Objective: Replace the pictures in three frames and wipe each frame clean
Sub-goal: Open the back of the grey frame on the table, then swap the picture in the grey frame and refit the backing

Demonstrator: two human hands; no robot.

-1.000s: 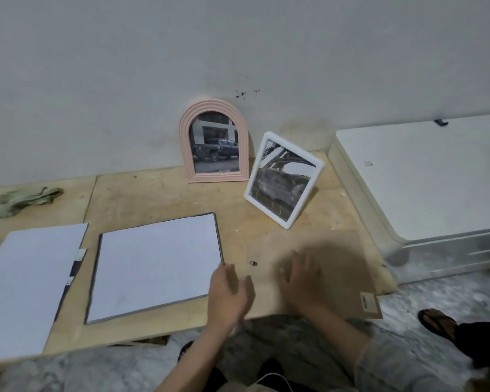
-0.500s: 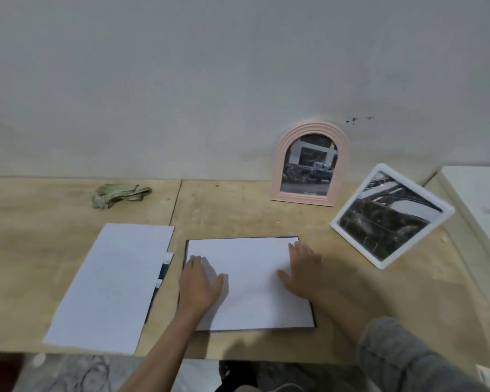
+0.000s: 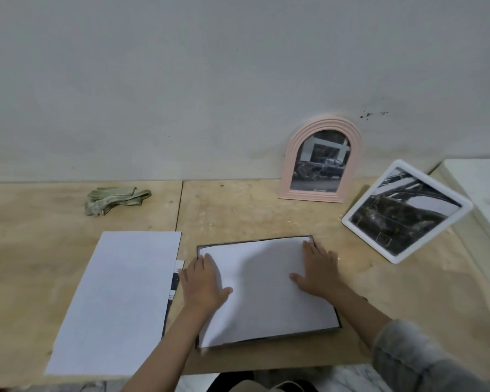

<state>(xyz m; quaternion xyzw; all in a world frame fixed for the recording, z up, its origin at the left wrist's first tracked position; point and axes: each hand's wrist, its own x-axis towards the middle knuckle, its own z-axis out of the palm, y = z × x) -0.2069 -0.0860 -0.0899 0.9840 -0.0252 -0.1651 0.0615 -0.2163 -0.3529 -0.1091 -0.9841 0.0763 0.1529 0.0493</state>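
Head view, looking down at a plywood table (image 3: 252,210) set against a grey wall (image 3: 210,66). At centre we see a dark-edged frame (image 3: 269,339) lying flat, w/ a white sheet (image 3: 266,290) covering nearly all of it. Our left hand (image 3: 203,284) rests flat on the sheet's left edge, fingers straight and together, thumb spread to the right; it grips nothing. Our right hand (image 3: 316,271) lies flat near the sheet's far right corner, fingers extended, thumb out to the left, likewise holding nothing; a grey sleeve (image 3: 413,360) covers that forearm. Left of the frame, just beside it, we note a second white sheet (image 3: 119,292) w/ dark printed edges showing under its right side. A crumpled green cloth (image 3: 116,199) lies farther back on the left, well apart from both hands. At rear right a pink arched frame (image 3: 320,158) stands upright against the wall, holding a b/w photo of a vehicle. To its right a white rectangular frame (image 3: 405,212) sits tilted, also w/ a b/w photo. A white cabinet (image 3: 481,193) adjoins the table at far right.
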